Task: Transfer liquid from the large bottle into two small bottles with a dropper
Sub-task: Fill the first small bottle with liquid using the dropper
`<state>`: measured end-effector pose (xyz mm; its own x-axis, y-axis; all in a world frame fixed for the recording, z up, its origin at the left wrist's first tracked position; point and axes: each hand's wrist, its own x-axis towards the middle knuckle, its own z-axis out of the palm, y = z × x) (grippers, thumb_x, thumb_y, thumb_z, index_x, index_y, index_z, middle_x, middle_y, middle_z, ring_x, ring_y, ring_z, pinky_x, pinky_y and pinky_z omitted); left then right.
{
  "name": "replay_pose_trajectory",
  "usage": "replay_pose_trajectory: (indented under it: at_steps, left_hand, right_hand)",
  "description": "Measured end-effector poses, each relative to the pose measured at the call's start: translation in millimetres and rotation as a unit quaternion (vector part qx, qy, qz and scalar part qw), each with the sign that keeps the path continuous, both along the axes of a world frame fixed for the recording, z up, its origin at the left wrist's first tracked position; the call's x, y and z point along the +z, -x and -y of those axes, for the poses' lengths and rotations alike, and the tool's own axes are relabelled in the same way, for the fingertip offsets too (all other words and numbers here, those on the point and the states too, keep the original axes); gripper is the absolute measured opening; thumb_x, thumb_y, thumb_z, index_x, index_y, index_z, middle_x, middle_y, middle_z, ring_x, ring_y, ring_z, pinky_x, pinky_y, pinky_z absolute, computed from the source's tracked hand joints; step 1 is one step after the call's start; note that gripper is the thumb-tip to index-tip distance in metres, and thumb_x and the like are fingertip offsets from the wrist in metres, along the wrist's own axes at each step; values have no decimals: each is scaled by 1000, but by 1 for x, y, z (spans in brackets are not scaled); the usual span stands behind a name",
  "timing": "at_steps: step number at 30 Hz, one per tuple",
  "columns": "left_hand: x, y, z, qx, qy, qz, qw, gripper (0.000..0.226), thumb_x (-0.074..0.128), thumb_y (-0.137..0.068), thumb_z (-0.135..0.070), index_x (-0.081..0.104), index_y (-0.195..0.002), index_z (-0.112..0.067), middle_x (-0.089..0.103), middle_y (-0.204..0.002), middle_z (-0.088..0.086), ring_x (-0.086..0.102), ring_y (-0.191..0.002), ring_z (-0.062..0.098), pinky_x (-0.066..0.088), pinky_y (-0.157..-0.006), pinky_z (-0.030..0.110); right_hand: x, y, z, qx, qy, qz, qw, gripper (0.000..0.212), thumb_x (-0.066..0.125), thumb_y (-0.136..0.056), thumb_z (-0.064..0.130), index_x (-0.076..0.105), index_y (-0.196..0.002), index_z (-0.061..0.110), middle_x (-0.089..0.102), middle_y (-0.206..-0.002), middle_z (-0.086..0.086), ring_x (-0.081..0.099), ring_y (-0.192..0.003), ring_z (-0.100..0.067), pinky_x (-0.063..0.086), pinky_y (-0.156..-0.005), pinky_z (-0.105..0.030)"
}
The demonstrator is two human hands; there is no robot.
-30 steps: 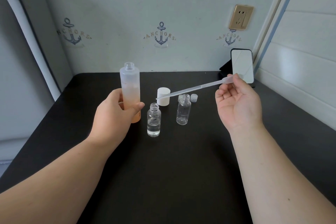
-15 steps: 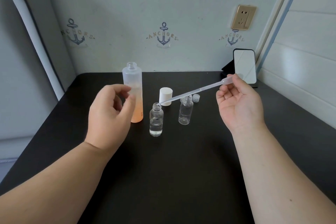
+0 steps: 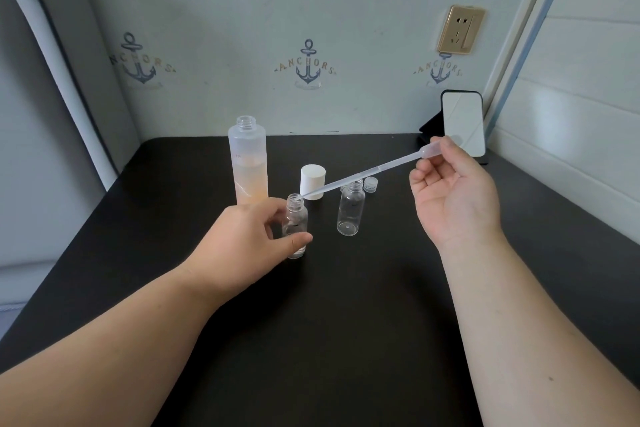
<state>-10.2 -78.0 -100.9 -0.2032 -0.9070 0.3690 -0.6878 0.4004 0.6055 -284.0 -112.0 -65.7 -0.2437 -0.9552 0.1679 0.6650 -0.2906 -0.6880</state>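
Head view: left hand gripping the near small bottle, thumb and fingers curled round it on the tabletop. Right hand pinching the dropper bulb, tip at that bottle's mouth. Large bottle just behind, uncapped; second small bottle beside, to its right.

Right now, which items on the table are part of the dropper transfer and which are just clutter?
In the job:
- large bottle, open, orange liquid
- dropper, pinched by right hand
- near small bottle, held by left hand
- second small bottle
- white cap, small clear caps

Just lying about:
- phone on stand
- wall socket
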Motion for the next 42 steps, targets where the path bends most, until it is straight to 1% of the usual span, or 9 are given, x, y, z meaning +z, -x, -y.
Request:
replay_pose_trajectory:
  at_steps: [5, 9, 16, 19, 24, 29, 35, 38, 42]
  left_hand:
    - [3, -1, -2, -20, 16, -15, 1000, 18, 75, -84, -39, 62, -94, -45, 59, -87, -36, 57, -75, 5, 44, -65, 10]
    - [3, -1, -3, -35, 22, -28, 999, 28, 74, -83, -40, 58, -98, -57, 60, -92, -33, 57, -76, 7, 45, -67, 12]
    - [-2, -4, 1, -44, 34, -4, 998, 30, 74, -82, -43, 57, -100, -59, 60, -94, -31, 57, -80, 4, 41, -67, 8]
    - [-4, -4, 4, -39, 36, -2, 999, 27, 73, -82, -44, 60, -104, -55, 60, -95, -29, 57, -80, 2, 39, -67, 7]
    - [-5, -4, 4, -39, 38, -3, 999, 25, 70, -82, -48, 59, -102, -59, 60, -96, -29, 59, -79, 3, 42, -66, 8]
    - [-5, -4, 3, -34, 45, 1, 998, 28, 73, -83, -45, 56, -97, -62, 59, -91, -33, 59, -78, 5, 42, -65, 7]
    - [-5, -4, 3, -33, 42, 0, 999, 25, 72, -82, -45, 61, -102, -55, 59, -90, -33, 58, -76, 7, 42, -66, 8]
    - [-5, -4, 3, -34, 40, -1, 999, 25, 72, -82, -46, 60, -101, -56, 60, -94, -30, 58, -76, 8, 43, -66, 11]
    - [-3, -4, 2, -32, 40, 1, 999, 27, 73, -83, -45, 57, -100, -58, 58, -93, -33, 58, -77, 5, 44, -64, 11]
  right_hand:
    - [0, 0, 0, -4, 8, -5, 1000, 18, 68, -90, 15, 77, -74, 15, 68, -75, -1, 60, -64, -13, 51, -63, -23]
    - [1, 0, 0, -5, 11, -11, 1000, 19, 68, -90, 15, 76, -73, 15, 67, -75, -1, 59, -64, -13, 51, -64, -22]
    - [2, -2, 0, 6, 15, -13, 1000, 20, 66, -91, 14, 75, -73, 13, 66, -76, -1, 58, -65, -13, 49, -64, -22]
    - [2, -3, 0, 3, 10, -18, 1000, 21, 65, -93, 13, 74, -73, 12, 66, -75, -2, 57, -65, -12, 48, -64, -21]
    - [3, -4, -2, -4, -8, -13, 1000, 22, 66, -93, 11, 75, -73, 12, 67, -75, -2, 56, -63, -12, 46, -62, -20]
    - [4, -5, -3, -9, -22, -14, 1000, 25, 66, -93, 9, 77, -71, 14, 67, -74, -2, 56, -60, -12, 45, -59, -20]
    - [3, -5, -3, -11, -31, -26, 999, 25, 66, -92, 8, 78, -72, 15, 68, -74, -2, 54, -57, -11, 44, -57, -20]
    - [3, -4, -2, -12, -32, -30, 999, 24, 66, -92, 8, 78, -73, 15, 68, -74, -2, 53, -56, -11, 44, -56, -20]
    - [3, -3, -2, -14, -30, -32, 999, 22, 67, -92, 7, 77, -74, 14, 67, -75, -2, 52, -56, -10, 44, -56, -19]
